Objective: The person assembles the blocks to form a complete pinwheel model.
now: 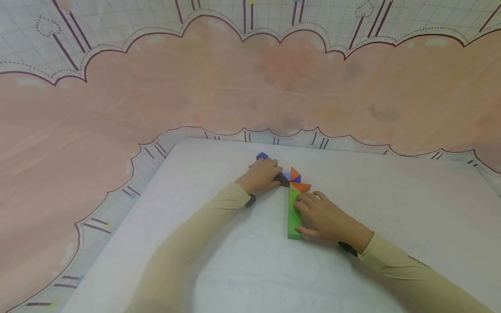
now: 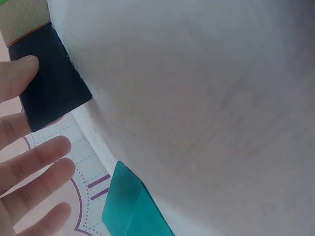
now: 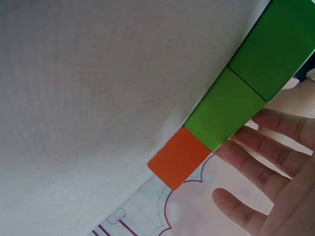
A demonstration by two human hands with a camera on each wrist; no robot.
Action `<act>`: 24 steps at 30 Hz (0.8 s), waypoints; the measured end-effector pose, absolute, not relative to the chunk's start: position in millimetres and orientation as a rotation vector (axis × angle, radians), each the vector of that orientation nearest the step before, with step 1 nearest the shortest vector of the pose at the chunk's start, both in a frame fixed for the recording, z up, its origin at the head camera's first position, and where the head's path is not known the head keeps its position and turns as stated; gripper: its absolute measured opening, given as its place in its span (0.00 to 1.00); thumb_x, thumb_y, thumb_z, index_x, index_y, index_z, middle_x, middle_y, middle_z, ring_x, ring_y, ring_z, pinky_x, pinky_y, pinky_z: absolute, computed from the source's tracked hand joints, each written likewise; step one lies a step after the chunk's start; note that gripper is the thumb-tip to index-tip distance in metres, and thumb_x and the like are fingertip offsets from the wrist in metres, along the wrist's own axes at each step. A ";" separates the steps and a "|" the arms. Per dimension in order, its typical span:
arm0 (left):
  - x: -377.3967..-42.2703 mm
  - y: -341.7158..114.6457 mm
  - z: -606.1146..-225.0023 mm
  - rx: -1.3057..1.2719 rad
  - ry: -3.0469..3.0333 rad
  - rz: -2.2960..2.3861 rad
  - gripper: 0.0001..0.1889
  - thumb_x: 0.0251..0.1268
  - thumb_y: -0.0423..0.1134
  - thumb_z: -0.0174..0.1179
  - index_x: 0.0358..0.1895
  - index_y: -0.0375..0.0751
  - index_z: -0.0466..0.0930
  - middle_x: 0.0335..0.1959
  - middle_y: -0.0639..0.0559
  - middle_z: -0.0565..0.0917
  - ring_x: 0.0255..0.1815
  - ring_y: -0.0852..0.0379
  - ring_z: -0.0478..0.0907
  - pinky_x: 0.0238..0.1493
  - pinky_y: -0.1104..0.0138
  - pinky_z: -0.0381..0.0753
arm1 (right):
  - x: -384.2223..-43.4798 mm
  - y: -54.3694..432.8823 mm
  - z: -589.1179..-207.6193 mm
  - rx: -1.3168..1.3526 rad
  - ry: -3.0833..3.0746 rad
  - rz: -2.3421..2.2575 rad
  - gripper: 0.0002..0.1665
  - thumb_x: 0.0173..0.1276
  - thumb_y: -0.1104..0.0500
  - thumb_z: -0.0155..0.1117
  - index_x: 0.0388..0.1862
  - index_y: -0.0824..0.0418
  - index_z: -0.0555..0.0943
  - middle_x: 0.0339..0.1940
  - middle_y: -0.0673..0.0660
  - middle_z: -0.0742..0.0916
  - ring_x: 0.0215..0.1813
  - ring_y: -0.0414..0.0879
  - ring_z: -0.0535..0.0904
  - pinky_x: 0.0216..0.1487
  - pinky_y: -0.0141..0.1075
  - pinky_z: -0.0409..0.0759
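My left hand is at the far middle of the white table, its thumb on one face of a dark block and its index finger partly hidden behind it. Just beyond those fingers lies a blue block. My right hand rests beside a long green piece, fingertips along its right side and thumb near its close end. Up close, two green blocks stand end to end with an orange block. The right fingers are fairly straight.
Around the meeting point of the pieces sit an orange triangle, a light blue triangle and another orange wedge. A teal block shows low in the left wrist view. Patterned cloth borders the white table.
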State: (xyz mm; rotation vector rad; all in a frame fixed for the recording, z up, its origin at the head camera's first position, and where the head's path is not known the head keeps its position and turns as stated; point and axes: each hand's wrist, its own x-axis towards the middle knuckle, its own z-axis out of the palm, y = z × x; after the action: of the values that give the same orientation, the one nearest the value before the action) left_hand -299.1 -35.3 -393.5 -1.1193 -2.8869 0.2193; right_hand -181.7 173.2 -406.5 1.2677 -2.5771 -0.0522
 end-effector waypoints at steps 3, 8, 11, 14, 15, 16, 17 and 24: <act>-298.8 -34.9 -393.3 -1.113 -2.894 0.223 0.19 0.65 0.54 0.55 0.52 0.47 0.77 0.46 0.52 0.78 0.46 0.57 0.74 0.48 0.65 0.73 | -181.8 173.4 -406.8 1.267 -2.579 -0.053 0.33 0.59 0.38 0.61 0.51 0.63 0.74 0.51 0.59 0.79 0.54 0.53 0.76 0.57 0.50 0.74; -300.0 -35.2 -393.4 -1.119 -2.912 0.211 0.19 0.65 0.54 0.55 0.52 0.47 0.77 0.46 0.53 0.78 0.45 0.57 0.74 0.48 0.65 0.73 | -182.4 174.0 -408.1 1.269 -2.572 -0.046 0.33 0.59 0.39 0.61 0.51 0.63 0.74 0.51 0.58 0.79 0.54 0.53 0.76 0.57 0.50 0.73; -303.0 -39.1 -391.6 -1.119 -2.917 0.207 0.19 0.66 0.55 0.53 0.52 0.47 0.77 0.45 0.52 0.78 0.45 0.56 0.74 0.49 0.64 0.74 | -183.2 174.1 -409.4 1.272 -2.574 -0.037 0.33 0.59 0.39 0.61 0.51 0.62 0.74 0.51 0.58 0.79 0.54 0.52 0.76 0.57 0.50 0.74; -309.1 -48.9 -386.9 -1.080 -2.909 0.183 0.20 0.67 0.56 0.51 0.52 0.47 0.77 0.45 0.51 0.79 0.46 0.55 0.75 0.52 0.62 0.75 | -183.8 174.2 -410.4 1.274 -2.580 -0.029 0.33 0.60 0.38 0.60 0.52 0.62 0.74 0.51 0.58 0.79 0.54 0.52 0.76 0.57 0.50 0.74; -311.5 -53.3 -384.4 -1.062 -2.901 0.173 0.20 0.67 0.56 0.51 0.53 0.47 0.77 0.45 0.51 0.79 0.46 0.54 0.75 0.52 0.61 0.75 | -183.9 174.3 -410.5 1.274 -2.582 -0.025 0.32 0.60 0.38 0.60 0.52 0.62 0.74 0.51 0.58 0.79 0.54 0.52 0.76 0.57 0.50 0.74; -313.9 -58.2 -381.4 -1.040 -2.896 0.163 0.20 0.67 0.55 0.51 0.54 0.46 0.77 0.46 0.50 0.79 0.46 0.53 0.75 0.52 0.60 0.76 | -183.9 174.3 -410.2 1.273 -2.585 -0.023 0.32 0.60 0.38 0.60 0.52 0.62 0.74 0.51 0.58 0.79 0.54 0.52 0.76 0.57 0.50 0.74; -316.3 -63.2 -378.5 -1.016 -2.896 0.138 0.20 0.67 0.54 0.52 0.54 0.46 0.77 0.45 0.49 0.79 0.46 0.53 0.75 0.52 0.60 0.76 | -183.9 174.4 -410.1 1.273 -2.587 -0.022 0.32 0.60 0.38 0.60 0.52 0.62 0.74 0.51 0.58 0.79 0.54 0.52 0.76 0.57 0.50 0.74; -330.3 -96.5 -369.6 -0.857 -2.965 0.036 0.19 0.65 0.46 0.57 0.57 0.45 0.75 0.50 0.46 0.79 0.50 0.50 0.76 0.55 0.58 0.76 | -182.8 174.8 -407.6 1.259 -2.622 -0.036 0.32 0.60 0.39 0.60 0.52 0.62 0.74 0.51 0.58 0.79 0.55 0.52 0.75 0.59 0.50 0.73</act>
State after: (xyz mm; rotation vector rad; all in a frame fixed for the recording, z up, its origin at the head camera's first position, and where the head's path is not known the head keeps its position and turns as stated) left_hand -330.3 -96.5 -369.6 -0.8565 -2.9649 0.0363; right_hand -182.8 174.8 -407.6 1.2588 -2.6217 -0.0356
